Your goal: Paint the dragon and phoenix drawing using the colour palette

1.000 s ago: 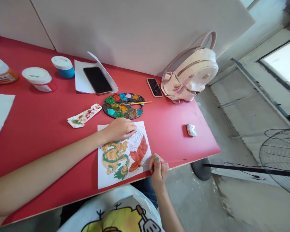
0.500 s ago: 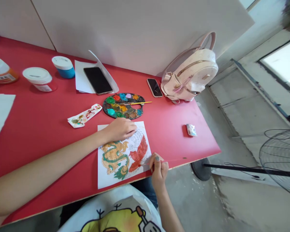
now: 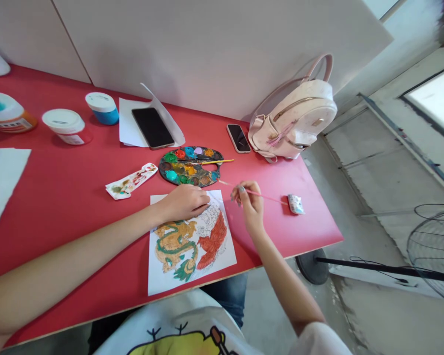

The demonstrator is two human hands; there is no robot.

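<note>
A sheet with a partly painted drawing point(image 3: 187, 286), an orange and green dragon-like figure beside a red bird, lies near the table's front edge. My left hand point(image 3: 188, 201) rests on its upper part, fingers curled under, with nothing visible in them. Right of the sheet, my right hand point(image 3: 249, 197) pinches a thin pink paintbrush point(image 3: 270, 198) above the table. Its pale tip points left, close to the lower right rim of the paint palette point(image 3: 165, 173), whose wells hold several colours. Across the palette lies a yellow-handled paintbrush point(image 3: 224, 160).
Left of the palette is a paint-stained folded tissue point(image 3: 131, 182). Behind are a black phone point(image 3: 152, 127) on papers, a smaller phone point(image 3: 239, 138) and a pink backpack point(image 3: 296, 118). Paint jars point(image 3: 64, 125) stand left. A small wrapped packet point(image 3: 295, 204) sits near the table's right edge.
My right hand has lifted the pink paintbrush off the red bird and moved up and away toward the palette. My left hand stays on the sheet. The view has shifted slightly.
</note>
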